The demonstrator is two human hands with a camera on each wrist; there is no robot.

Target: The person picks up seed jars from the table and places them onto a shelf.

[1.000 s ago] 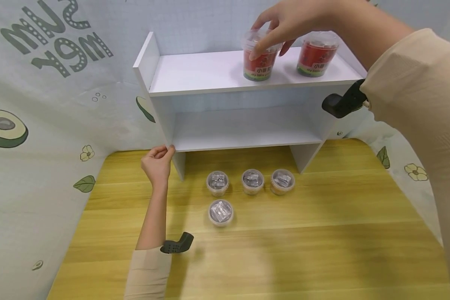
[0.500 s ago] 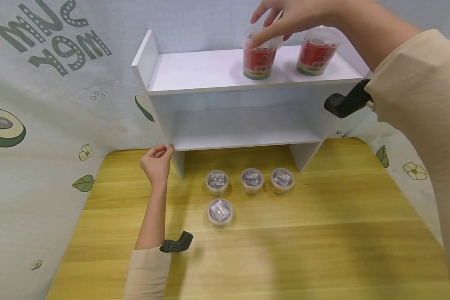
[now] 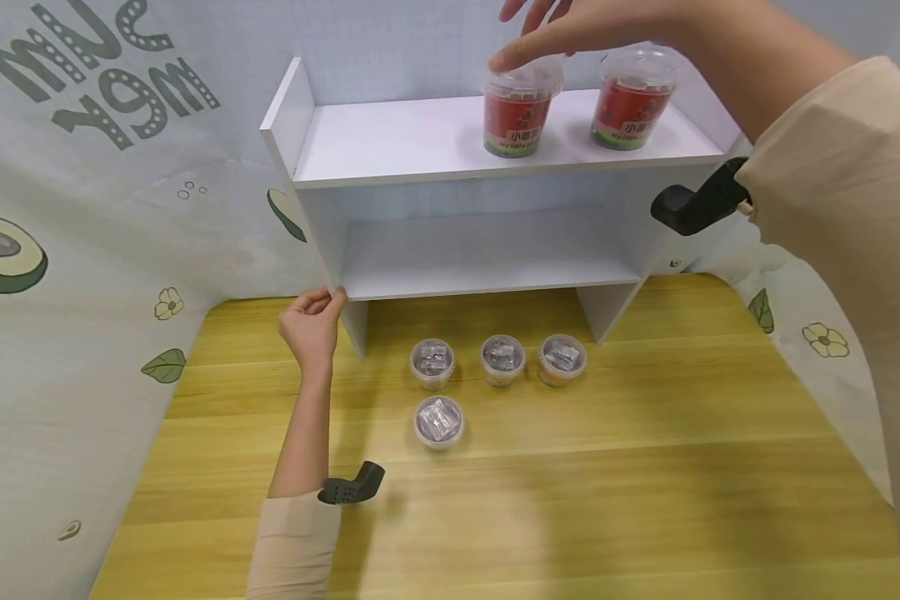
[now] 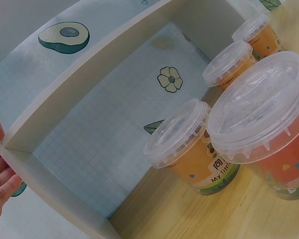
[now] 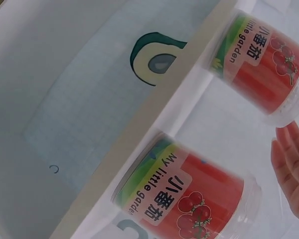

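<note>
Two clear lidded plastic cups with red tomato labels stand upright on the white shelf's top board: a left cup (image 3: 516, 117) and a right cup (image 3: 633, 100). My right hand (image 3: 600, 23) hovers just above the left cup with fingers spread, the thumb close over its lid. In the right wrist view, the hand (image 5: 294, 167) shows at the right edge, holding nothing. My left hand (image 3: 311, 327) pinches the left side panel of the shelf (image 3: 487, 287) at the lower board. In the left wrist view, thumb and fingers (image 4: 6, 183) lie on either side of that panel's edge.
Below the shelf, on the wood-grain table (image 3: 645, 500), stand several lidded cups; one cup (image 3: 438, 421) is in front of a row. Their labels are orange or red-orange in the left wrist view. A patterned cloth (image 3: 82, 375) hangs behind and at the sides.
My right hand has let go of the left tomato cup and risen off it, the fingers spreading. The cup stays on the top board. My left hand keeps its pinch on the panel.
</note>
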